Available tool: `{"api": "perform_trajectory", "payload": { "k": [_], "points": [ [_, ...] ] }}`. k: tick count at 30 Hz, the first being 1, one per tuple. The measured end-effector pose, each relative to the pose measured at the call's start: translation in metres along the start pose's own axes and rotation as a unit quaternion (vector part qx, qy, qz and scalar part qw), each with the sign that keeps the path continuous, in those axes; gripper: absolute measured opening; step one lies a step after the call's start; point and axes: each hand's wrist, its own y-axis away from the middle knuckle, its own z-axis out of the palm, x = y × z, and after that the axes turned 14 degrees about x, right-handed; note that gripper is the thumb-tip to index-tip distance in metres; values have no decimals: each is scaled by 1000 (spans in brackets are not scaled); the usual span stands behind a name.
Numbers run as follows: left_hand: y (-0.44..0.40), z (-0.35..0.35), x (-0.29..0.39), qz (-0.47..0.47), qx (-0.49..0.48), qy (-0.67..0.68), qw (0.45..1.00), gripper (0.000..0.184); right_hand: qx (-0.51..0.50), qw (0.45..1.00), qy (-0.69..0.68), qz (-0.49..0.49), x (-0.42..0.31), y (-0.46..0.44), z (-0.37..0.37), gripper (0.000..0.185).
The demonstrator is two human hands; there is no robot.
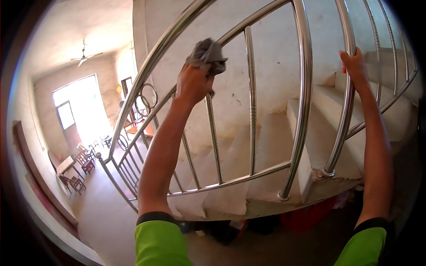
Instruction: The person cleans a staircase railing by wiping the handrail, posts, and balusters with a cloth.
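Note:
A crumpled dark grey cloth (207,54) is in my left hand (193,83), pressed on the slanting middle rail (239,27) of a shiny metal stair railing. Thin upright bars run down below that hand. On the right, my right hand (354,66) is closed around a thick upright metal post (344,119). Something small and red shows beside its fingers, too little to name. The top handrail (155,61) curves up past my left hand without touching it.
Concrete steps (275,137) rise to the right behind the railing. Under them lie a red basin (308,216) and dark items. Wooden chairs (85,160), a small table (65,164) and a bright doorway (84,115) are at the far left, below a ceiling fan (83,58).

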Motion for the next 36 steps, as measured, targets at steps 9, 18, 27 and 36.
{"api": "perform_trajectory", "payload": {
  "k": [9,18,27,36],
  "points": [
    [159,1,30,-278,-13,247,928,45,34,998,56,4,0,2,2,31],
    [17,13,31,-334,59,248,907,30,28,999,38,-9,20,-12,7,35],
    [188,-8,69,-385,-61,156,908,30,18,998,62,-15,21,-12,5,38],
    [388,-54,115,-457,-217,239,829,24,20,997,76,-28,11,-5,2,37]
  ]
}}
